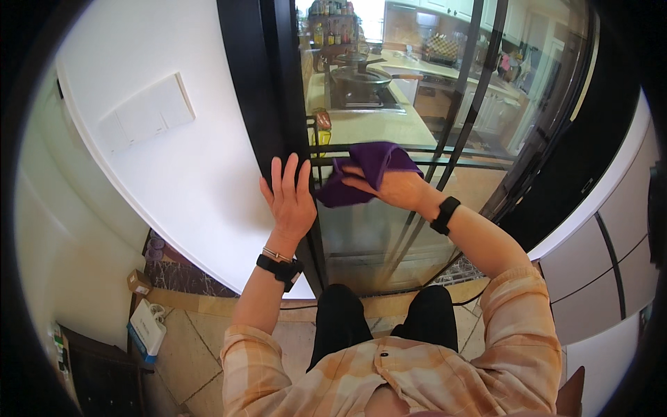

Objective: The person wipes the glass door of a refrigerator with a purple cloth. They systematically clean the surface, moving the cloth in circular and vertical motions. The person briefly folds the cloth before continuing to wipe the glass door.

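Note:
My left hand (291,203) lies with fingers spread against the black door frame (276,104) and holds nothing. To its right, my right hand (398,188) grips a purple cloth (388,156) and presses it to the glass door panel (370,234), just below the dark crossbar (469,161). Part of the cloth hangs over the back of the hand, and some fingers show between its folds. The cloth's left end lies close to the frame's inner edge. Black bands circle both wrists.
Behind the glass, a lidded pan (360,75) stands on a stove in a kitchen. White wall switches (148,112) are at the left. A small cardboard box (139,282) and a white-and-blue box (147,328) lie low left. A thin black cable (469,301) runs along the floor near my knees.

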Available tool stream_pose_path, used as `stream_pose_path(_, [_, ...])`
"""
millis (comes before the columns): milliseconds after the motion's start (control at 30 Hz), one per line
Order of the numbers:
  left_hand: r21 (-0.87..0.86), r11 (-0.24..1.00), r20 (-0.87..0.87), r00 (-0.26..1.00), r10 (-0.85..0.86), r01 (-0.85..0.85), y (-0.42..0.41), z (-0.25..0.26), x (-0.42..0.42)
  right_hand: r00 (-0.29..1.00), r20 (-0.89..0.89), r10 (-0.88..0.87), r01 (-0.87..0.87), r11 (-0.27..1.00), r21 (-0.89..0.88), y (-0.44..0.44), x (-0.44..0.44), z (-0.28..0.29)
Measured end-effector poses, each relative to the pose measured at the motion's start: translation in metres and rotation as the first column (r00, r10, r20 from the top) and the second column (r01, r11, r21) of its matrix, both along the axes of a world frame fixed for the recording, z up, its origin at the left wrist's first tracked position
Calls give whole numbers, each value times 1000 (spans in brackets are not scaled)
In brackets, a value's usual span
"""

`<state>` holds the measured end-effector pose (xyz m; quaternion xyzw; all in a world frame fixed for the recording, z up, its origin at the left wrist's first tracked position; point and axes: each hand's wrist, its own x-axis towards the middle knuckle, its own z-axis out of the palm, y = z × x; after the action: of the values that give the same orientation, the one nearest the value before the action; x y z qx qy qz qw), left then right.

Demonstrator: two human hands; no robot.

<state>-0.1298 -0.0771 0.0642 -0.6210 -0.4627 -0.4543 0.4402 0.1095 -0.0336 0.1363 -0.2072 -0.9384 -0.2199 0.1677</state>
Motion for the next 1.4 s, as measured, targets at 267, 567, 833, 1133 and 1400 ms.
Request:
stream_pose_path(267, [-62, 998, 49, 999, 14, -11, -19, 11, -18, 765, -621, -173, 187, 981, -44, -3, -11, 92])
stream_pose_path(567, [-49, 995, 63, 995, -81, 85, -19, 41, 2, 991, 134, -11, -30, 954, 298, 19, -41, -94])
stream_pose_path(833, [-267, 963, -148, 989, -15, -26, -18, 27, 4, 914, -253, -317, 346, 935, 79, 0, 72, -55])
stream_pose_path(1133, [-190, 979, -165, 985, 45, -77, 2, 10, 4, 567, -817, -109, 540, 797, 269, 16, 97, -13])
stream_pose_path(1400, [-65, 979, -195, 965, 177, -192, 15, 3, 10, 791, -549, -269, 309, 951, -21, -19, 110, -117])
